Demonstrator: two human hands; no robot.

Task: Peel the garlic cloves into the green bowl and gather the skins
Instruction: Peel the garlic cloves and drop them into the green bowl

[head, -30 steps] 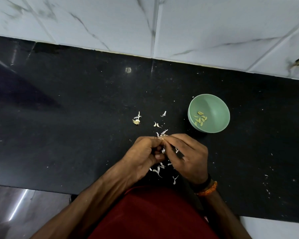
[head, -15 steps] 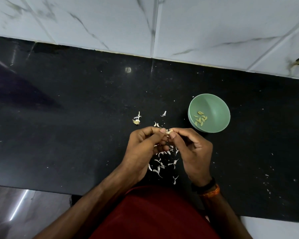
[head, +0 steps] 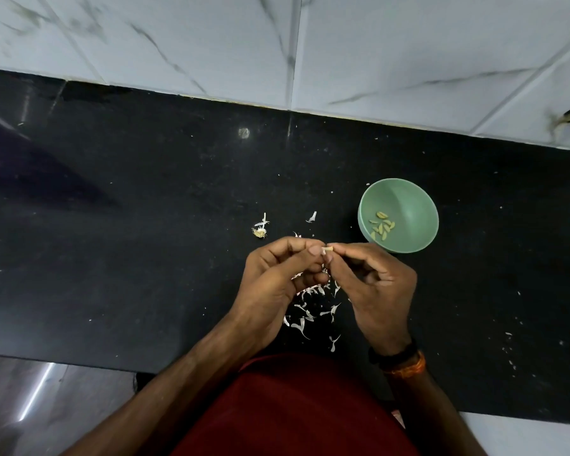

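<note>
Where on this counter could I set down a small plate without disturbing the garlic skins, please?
The widest bare patch is the black counter left of the left hand, running back to the tiled wall. Another lies right of the green bowl, though specks dot it. It is crowded under both hands, where the skins lie, and around the right hand.

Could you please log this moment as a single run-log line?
left hand + right hand: pinch garlic clove | green bowl: peeled cloves inside | skins: scattered on counter
</note>
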